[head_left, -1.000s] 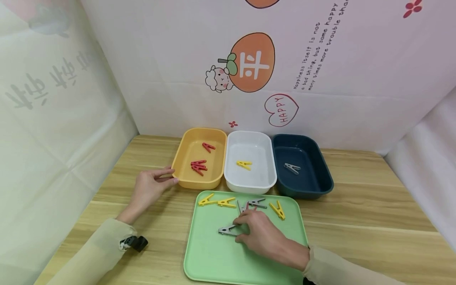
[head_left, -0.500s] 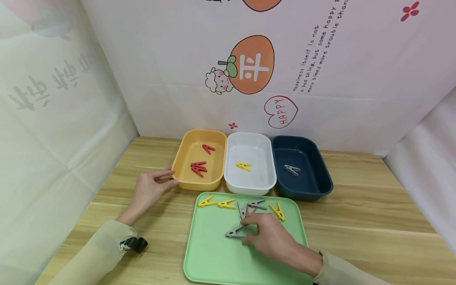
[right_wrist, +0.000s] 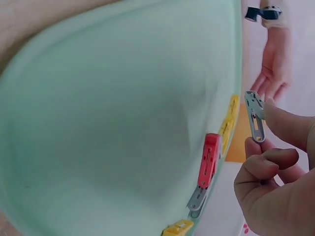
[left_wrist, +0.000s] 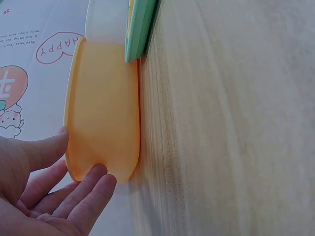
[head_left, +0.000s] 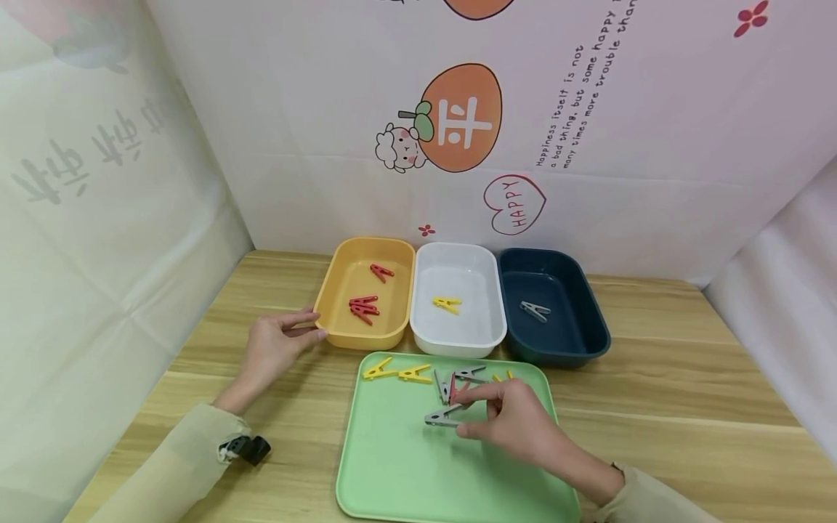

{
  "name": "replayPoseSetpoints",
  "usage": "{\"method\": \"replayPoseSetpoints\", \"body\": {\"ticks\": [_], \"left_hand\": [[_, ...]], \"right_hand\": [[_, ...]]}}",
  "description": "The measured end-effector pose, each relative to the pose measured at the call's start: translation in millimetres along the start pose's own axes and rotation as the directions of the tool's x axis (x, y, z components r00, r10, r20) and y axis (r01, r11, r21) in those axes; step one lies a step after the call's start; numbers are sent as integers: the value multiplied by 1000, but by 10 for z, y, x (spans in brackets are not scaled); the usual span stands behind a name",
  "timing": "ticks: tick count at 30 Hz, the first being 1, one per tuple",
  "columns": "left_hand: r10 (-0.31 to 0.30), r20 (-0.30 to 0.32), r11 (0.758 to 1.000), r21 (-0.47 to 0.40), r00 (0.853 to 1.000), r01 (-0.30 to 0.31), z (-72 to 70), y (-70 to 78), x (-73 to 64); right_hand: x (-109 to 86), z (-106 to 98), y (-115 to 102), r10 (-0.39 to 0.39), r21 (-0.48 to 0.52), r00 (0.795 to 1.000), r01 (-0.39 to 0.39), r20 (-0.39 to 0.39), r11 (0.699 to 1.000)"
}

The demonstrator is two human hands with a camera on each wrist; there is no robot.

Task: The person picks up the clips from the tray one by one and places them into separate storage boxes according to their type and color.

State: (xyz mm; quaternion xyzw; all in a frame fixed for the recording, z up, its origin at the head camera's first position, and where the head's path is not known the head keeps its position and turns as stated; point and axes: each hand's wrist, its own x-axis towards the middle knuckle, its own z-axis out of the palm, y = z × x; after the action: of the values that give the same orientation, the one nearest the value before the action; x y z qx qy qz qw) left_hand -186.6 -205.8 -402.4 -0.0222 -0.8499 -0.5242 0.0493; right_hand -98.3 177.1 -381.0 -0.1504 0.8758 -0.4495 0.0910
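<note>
My right hand [head_left: 523, 425] pinches a grey clothespin [head_left: 442, 416] between thumb and fingers, a little above the green tray [head_left: 392, 472]. In the right wrist view the grey clothespin [right_wrist: 255, 118] stands between thumb and fingertip, over the tray's edge. Near it lie a red clothespin [right_wrist: 209, 160] and grey ones [head_left: 470, 373] on the tray. Two yellow clothespins [head_left: 415, 373] lie at the tray's upper left; another is partly hidden behind my right hand. My left hand [head_left: 275, 349] touches the near-left corner of the orange bin [head_left: 366, 340], fingers relaxed against its outer wall [left_wrist: 98, 118].
Side by side behind the tray stand the orange bin with red clothespins [head_left: 362, 305], a white bin [head_left: 458, 347] with a yellow clothespin [head_left: 447, 304], and a dark blue bin [head_left: 562, 356] with a grey one [head_left: 535, 311]. A printed cloth [head_left: 314, 145] hangs behind.
My right hand has moved right and lifted the grey clothespin off the tray, now partly covering the yellow clothespin at right. My left hand has stayed at the orange bin.
</note>
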Motion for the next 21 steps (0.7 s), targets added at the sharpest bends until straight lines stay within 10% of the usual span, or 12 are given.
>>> {"method": "replayPoseSetpoints", "body": {"ticks": [11,21], "left_hand": [[2,-5,1000,-8,1000,-2,-2,-4,5],[8,-6,1000,-1,1000,-8,10,-26,5]], "right_hand": [[-3,-247,-71,39,174,999,-38,-7,984],[-10,-502,-165,235,257,971,-215,-48,942]]}}
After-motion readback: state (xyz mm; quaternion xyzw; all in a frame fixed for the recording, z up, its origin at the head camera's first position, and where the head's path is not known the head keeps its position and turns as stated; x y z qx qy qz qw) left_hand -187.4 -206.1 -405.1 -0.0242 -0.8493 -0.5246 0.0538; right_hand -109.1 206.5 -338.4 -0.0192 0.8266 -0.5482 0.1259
